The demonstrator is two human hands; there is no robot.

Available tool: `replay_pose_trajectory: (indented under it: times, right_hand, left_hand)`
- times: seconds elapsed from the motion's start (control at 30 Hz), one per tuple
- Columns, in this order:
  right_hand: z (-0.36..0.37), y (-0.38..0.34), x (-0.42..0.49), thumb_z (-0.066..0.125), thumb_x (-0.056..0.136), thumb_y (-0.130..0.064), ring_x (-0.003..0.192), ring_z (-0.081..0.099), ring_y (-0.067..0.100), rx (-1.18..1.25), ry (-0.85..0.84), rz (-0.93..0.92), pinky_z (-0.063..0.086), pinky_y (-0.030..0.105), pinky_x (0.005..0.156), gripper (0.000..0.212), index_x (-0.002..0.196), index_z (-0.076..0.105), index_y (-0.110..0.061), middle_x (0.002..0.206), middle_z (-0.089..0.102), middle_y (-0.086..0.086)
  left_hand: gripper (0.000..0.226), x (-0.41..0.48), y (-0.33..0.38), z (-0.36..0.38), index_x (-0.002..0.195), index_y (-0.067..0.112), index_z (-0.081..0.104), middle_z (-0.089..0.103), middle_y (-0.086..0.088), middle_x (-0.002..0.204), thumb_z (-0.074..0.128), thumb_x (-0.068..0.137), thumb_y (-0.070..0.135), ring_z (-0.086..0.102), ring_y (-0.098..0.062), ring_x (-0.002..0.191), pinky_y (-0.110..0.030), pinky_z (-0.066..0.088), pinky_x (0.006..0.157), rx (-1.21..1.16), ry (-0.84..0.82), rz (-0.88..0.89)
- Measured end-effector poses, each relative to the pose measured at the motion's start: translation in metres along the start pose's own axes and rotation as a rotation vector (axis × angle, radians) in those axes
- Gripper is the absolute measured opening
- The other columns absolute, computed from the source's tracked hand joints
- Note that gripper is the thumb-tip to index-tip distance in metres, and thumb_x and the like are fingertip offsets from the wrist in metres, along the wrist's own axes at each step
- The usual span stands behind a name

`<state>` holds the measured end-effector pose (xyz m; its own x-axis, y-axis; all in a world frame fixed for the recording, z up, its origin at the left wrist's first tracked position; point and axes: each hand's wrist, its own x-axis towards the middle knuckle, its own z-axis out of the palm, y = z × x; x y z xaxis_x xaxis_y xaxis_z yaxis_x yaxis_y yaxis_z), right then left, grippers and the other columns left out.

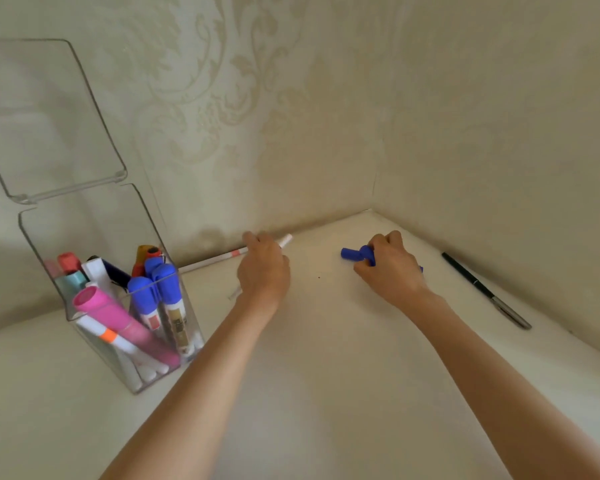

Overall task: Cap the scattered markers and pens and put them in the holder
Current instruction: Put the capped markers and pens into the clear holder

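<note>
Bare cream tabletop (309, 393) lies open from the centre to 6 o'clock between the forearms, while the clear holder (84, 223), packed with markers and its lid (49, 116) raised, blocks 9 o'clock. Two walls shut the corner at 12 o'clock, where the left hand (264, 268) grips a white pen (215, 259) and the right hand (392, 268) a blue marker (352, 253). A black pen (482, 287) lies beside the wall at 3 o'clock.
</note>
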<state>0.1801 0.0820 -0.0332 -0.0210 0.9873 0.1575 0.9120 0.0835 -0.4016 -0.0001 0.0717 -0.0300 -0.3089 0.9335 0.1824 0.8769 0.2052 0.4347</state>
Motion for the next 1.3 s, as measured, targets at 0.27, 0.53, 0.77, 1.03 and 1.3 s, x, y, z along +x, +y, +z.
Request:
replay_pose_trajectory:
  times: [0.27,0.53,0.77,1.03,1.3]
  right_hand:
    - [0.019,0.013,0.008,0.041,0.097,-0.035,0.069,0.047,0.020,-0.222,-0.036,0.035,0.036,0.029,0.058,0.032,0.108,0.047,-0.005,0.108,0.045,0.011]
    - [0.016,0.004,0.002,0.040,0.098,-0.023,0.068,0.045,0.020,-0.351,0.016,-0.063,0.032,0.028,0.053,0.019,0.102,0.051,-0.008,0.088,0.040,0.003]
    - [-0.009,-0.039,-0.019,0.045,0.095,-0.030,0.061,0.043,0.025,0.114,0.258,-0.210,0.033,0.033,0.051,0.021,0.087,0.043,-0.010,0.077,0.048,0.003]
    - [-0.047,-0.123,-0.059,0.048,0.095,-0.021,0.054,0.045,0.017,0.919,0.106,-0.371,0.045,0.020,0.049,0.016,0.090,0.046,-0.006,0.070,0.053,0.009]
    - [-0.045,-0.177,-0.074,0.049,0.095,-0.016,0.051,0.040,0.008,1.051,0.086,-0.465,0.038,0.012,0.042,0.015,0.083,0.043,-0.008,0.063,0.046,0.001]
  left_hand:
    - [0.041,0.027,-0.044,0.019,0.129,0.003,0.039,0.041,-0.018,0.132,0.047,0.092,0.020,0.041,-0.034,0.119,-0.042,0.043,0.085,0.113,0.056,-0.180]
    - [0.031,0.018,-0.046,0.019,0.119,0.005,0.050,0.050,-0.016,0.125,0.039,0.098,0.024,0.043,-0.032,0.116,-0.040,0.041,0.085,0.184,0.041,-0.004]
    - [0.016,-0.014,-0.031,-0.026,0.097,0.008,0.042,0.061,-0.013,0.095,0.035,0.099,0.022,0.056,-0.033,0.084,-0.037,0.043,0.070,-0.303,0.086,0.241]
    - [0.024,-0.060,-0.033,-0.141,0.077,0.019,0.048,0.052,0.010,0.074,0.037,0.099,0.019,0.046,0.000,0.064,-0.013,0.039,0.065,-0.904,0.235,0.347]
    - [0.020,-0.056,-0.093,-0.197,0.093,0.026,0.044,0.036,0.003,0.073,0.033,0.100,0.010,0.046,-0.003,0.058,-0.029,0.045,0.073,-1.178,0.399,0.320]
